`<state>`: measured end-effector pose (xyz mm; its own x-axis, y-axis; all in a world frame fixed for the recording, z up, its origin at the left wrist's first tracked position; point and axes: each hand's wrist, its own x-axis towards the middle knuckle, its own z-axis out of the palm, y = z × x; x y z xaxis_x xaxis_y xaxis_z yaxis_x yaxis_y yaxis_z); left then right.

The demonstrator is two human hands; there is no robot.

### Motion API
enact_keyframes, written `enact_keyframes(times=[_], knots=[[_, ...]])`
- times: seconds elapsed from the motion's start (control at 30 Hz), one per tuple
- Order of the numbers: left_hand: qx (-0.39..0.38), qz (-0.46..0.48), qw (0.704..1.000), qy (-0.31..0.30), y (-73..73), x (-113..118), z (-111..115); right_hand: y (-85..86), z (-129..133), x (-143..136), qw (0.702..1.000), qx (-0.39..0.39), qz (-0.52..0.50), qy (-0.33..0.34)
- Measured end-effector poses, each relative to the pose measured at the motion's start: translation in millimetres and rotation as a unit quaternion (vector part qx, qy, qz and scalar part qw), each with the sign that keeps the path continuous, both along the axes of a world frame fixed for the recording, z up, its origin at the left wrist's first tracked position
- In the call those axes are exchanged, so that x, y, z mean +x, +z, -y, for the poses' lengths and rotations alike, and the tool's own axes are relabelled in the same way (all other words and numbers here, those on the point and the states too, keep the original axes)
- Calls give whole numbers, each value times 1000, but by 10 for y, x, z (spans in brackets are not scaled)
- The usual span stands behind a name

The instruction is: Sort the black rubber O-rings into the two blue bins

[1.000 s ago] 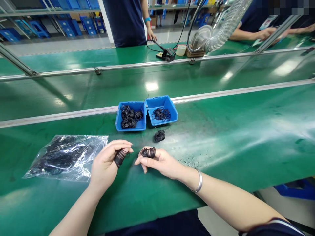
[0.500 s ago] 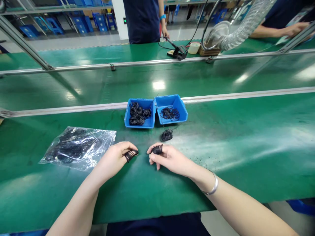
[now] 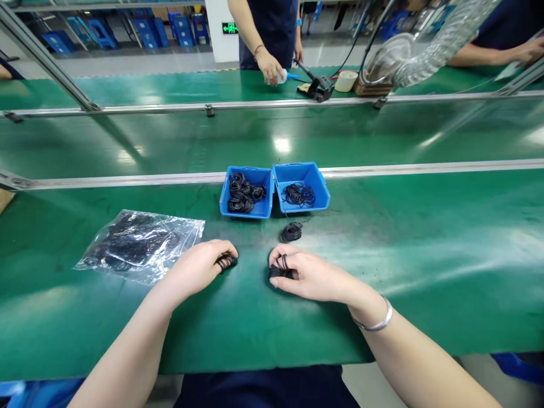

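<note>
My left hand is closed on a small bunch of thin black rubber rings, low over the green worktop. My right hand curls round another bunch of black rings; some loops lie across its fingers. A gap separates the two hands. Just beyond the right hand, a loose black bundle rests on the worktop. Behind it stand two blue bins: the left bin contains several round black bundles, and the right bin has a looser tangle of loops.
A clear plastic bag full of black rings lies left of my left hand. A pale strip runs behind the bins, with a metal rail farther back. Across the bench, a co-worker's hand grips a small bottle near a black tool stand.
My right hand has shifted slightly right, and its ring bunch now sits lower in the fingers. The left hand stays nearly in place. The co-worker's hand with the bottle has come into view.
</note>
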<state>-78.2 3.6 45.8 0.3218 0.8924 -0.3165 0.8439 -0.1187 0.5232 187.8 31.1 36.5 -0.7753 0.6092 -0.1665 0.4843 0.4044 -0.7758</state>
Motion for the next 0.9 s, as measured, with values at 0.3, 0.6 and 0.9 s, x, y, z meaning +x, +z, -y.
enact_keyframes(times=[0.3,0.6,0.9], knots=[[54,-173,980,-87,155,271,-328,-69,13,-42,1000,-16,-12,-14],[49,-244,962,-114,227,306,-607,-95,15,-73,996,-57,-52,-37],[133,-69,987,-64,400,263,-111,-219,26,-122,946,-256,-163,-116]])
